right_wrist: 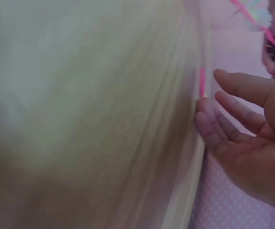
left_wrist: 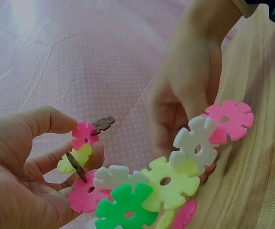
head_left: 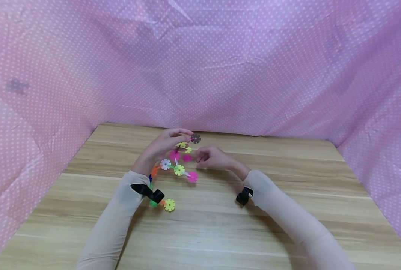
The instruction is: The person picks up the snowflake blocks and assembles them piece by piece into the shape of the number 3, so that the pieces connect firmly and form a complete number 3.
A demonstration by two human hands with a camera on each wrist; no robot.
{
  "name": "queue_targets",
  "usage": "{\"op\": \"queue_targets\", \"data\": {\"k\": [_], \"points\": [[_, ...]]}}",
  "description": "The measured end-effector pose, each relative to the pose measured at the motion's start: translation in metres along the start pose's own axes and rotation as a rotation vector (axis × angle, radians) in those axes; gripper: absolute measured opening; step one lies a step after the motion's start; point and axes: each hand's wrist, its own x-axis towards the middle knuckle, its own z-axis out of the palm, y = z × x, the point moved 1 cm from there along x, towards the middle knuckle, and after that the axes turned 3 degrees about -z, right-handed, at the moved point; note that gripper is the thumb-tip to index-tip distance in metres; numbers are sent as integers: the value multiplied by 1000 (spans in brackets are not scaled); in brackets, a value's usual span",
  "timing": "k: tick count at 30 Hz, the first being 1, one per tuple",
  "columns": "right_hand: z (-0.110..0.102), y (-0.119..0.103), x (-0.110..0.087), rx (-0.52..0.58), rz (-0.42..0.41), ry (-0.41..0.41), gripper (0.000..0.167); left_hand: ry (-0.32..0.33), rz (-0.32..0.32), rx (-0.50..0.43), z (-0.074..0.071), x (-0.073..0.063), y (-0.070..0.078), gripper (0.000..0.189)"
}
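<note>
A chain of joined snowflake discs in pink, white, yellow, green and brown hangs from my left hand. In the left wrist view, my left thumb and fingers pinch a pink disc close to the brown disc at the chain's end. My right hand is low over the table to the right of the chain, fingers loosely bent. Its fingertips are right by a flat pink disc, seen edge-on in the right wrist view, with thumb and fingers apart and nothing between them.
More of the chain, with orange, blue and green discs, runs under my left wrist to a yellow disc. The wooden table ends at a pink dotted cloth behind and at both sides.
</note>
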Motion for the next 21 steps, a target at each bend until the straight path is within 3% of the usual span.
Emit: {"op": "queue_targets", "data": {"k": [9,16,21], "points": [[3,6,28,-150,-66,-14,39,-13,-4,-5,2,1,0,34],[5,7,34,-61,-51,-62,43,-29,-13,13,2,3,-4,36],[6,5,33,-4,-20,-54,38,-27,-17,15,1,3,-4,35]]}}
